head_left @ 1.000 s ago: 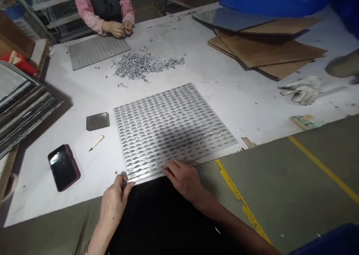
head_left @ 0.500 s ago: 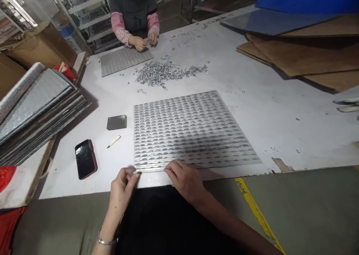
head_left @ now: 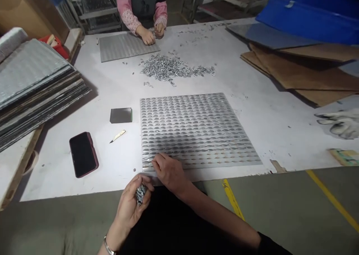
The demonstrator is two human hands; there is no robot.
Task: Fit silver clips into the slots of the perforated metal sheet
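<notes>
A flat rectangular panel (head_left: 193, 131) lies on the table before me, covered in rows of small leaf-shaped hollows or pieces. Its far rows look shiny silver, while brownish spots show in the nearest ones. My left hand (head_left: 130, 199), palm turned up by the table's front edge, curls around a handful of small silver metal pieces (head_left: 140, 193). My right hand (head_left: 169, 172) rests over the panel's near left corner with fingertips pinched on a near row; whatever they hold is hidden. Beyond the panel spreads a pile of small metal pieces (head_left: 165, 67).
Left of the panel lie a phone (head_left: 83, 154), a small knife (head_left: 117, 136) and a dark flat block (head_left: 121, 115). A stack of sheets (head_left: 42, 83) stands far left. Brown boards (head_left: 303, 66) and gloves (head_left: 339, 124) are right. Across the table, a co-worker's hands (head_left: 150, 34) work above another panel (head_left: 123, 47).
My left hand has drawn back from the panel's corner and turned, showing the metal pieces in it. My right hand has shifted left along the near edge. The view has tilted slightly.
</notes>
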